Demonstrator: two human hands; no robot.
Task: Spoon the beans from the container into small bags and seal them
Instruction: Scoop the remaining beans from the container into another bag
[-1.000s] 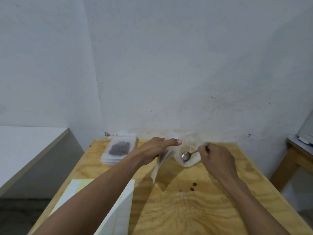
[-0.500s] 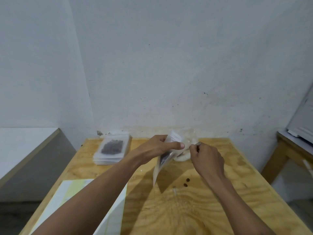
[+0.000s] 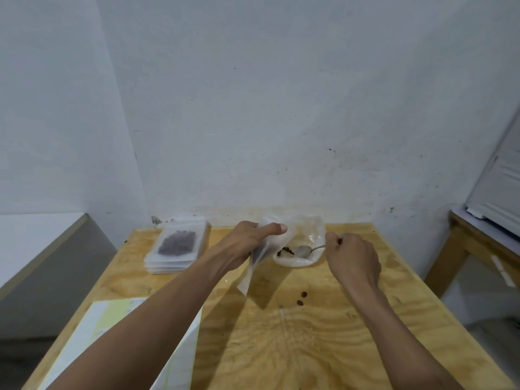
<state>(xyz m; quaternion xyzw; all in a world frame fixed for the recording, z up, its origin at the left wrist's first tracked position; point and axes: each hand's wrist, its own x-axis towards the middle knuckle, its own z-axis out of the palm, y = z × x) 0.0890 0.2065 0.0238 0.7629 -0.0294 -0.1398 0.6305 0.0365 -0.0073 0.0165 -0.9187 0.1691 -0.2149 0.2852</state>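
Our left hand (image 3: 247,243) pinches a small clear bag (image 3: 260,257) upright beside the container (image 3: 298,256), keeping its mouth near the beans (image 3: 285,251). Our right hand (image 3: 351,256) has its fingers closed around the spoon (image 3: 305,250), whose bowl sits inside the container on the bench (image 3: 323,333).
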